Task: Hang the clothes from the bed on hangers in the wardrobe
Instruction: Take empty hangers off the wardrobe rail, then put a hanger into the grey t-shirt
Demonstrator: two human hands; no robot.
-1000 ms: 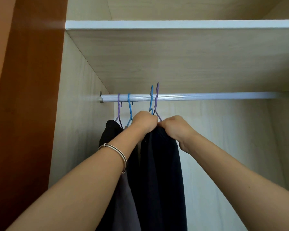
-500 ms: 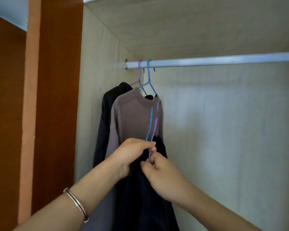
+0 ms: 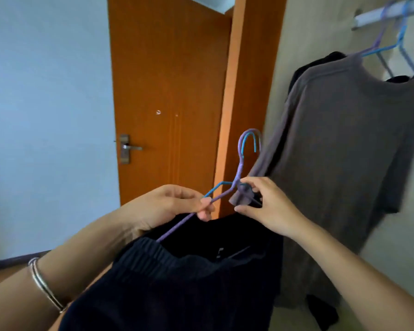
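Progress: grey sweater (image 3: 344,144) and dark garment (image 3: 325,59) behind it hang on the rail (image 3: 373,16); bed out of view, so the remainder cannot be judged.
Item in hand: black garment (image 3: 189,278) draped on two hangers (image 3: 240,168), purple and blue, off the rail, held low beside the sweater.
Left hand (image 3: 167,206): pinches the purple shoulder wire.
Right hand (image 3: 270,206): fingers curled round the hangers' neck, sweater cuff touching.

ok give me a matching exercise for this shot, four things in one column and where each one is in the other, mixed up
1 brown sweater
2 black garment
3 bracelet
4 door handle

A round the left wrist
B hanging from the rail
C on the orange door
D on the hangers held by the left hand and right hand

Pairs: 1-B, 2-D, 3-A, 4-C
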